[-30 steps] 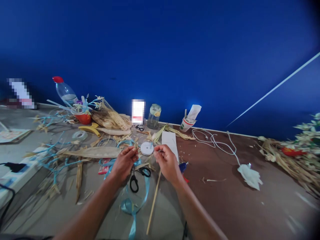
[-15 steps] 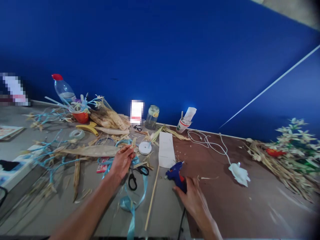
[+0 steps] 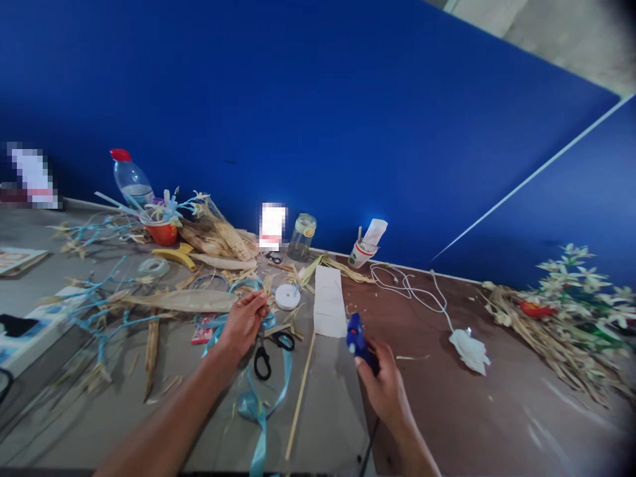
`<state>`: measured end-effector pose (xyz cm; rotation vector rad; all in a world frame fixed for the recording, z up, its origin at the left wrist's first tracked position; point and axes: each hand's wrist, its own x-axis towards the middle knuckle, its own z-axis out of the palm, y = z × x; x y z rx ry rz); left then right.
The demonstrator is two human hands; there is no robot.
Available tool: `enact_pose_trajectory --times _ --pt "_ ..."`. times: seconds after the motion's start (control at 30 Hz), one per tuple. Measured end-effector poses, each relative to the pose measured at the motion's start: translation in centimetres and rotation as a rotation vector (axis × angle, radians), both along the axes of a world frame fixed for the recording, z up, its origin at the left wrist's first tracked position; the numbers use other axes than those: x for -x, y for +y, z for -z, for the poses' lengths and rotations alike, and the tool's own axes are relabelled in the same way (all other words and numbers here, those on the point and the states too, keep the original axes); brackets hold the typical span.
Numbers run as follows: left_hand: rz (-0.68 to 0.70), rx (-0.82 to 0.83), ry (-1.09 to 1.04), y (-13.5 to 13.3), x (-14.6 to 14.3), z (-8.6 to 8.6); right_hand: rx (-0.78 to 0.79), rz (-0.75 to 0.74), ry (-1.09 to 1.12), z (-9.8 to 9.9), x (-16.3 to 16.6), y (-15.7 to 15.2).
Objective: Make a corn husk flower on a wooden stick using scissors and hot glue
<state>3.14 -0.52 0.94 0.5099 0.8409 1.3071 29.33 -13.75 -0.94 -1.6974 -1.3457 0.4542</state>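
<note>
My right hand (image 3: 383,385) is closed around a blue glue gun (image 3: 356,338), lifted off the table with its nozzle pointing up and away. My left hand (image 3: 243,321) pinches a small piece of dried husk beside a light blue ribbon (image 3: 258,404). Black-handled scissors (image 3: 271,351) lie just right of my left hand. A thin wooden stick (image 3: 301,397) lies between my two hands. A white paper sheet (image 3: 328,301) and a white tape roll (image 3: 287,297) sit just beyond.
Dried corn husks (image 3: 218,237), blue-wrapped stems (image 3: 99,311), a red-capped bottle (image 3: 130,182), a glass jar (image 3: 302,236) and a paper cup (image 3: 362,250) stand along the blue wall. A white cable (image 3: 422,288) runs right; a husk flower bunch (image 3: 566,305) lies at far right.
My right hand left the husk piece, went down to the glue gun on the table, gripped it and raised it. My left hand stayed in place holding the husk piece.
</note>
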Motion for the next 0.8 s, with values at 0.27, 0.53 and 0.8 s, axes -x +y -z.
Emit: enact_pose_trajectory --times 0.27,0.53,0.8 --pt "0.018 -0.023 0.029 0.0 -0.1 0.1 0.160 -0.497 0.547 -4.5 4.9 2.9" --pt "-0.003 -0.026 0.024 0.0 0.2 -0.2 0.154 -0.644 0.405 -3.3 9.2 6.5" --pt "-0.032 0.028 0.054 0.2 0.3 -0.2 0.037 -0.578 0.347 -2.3 9.7 7.2"
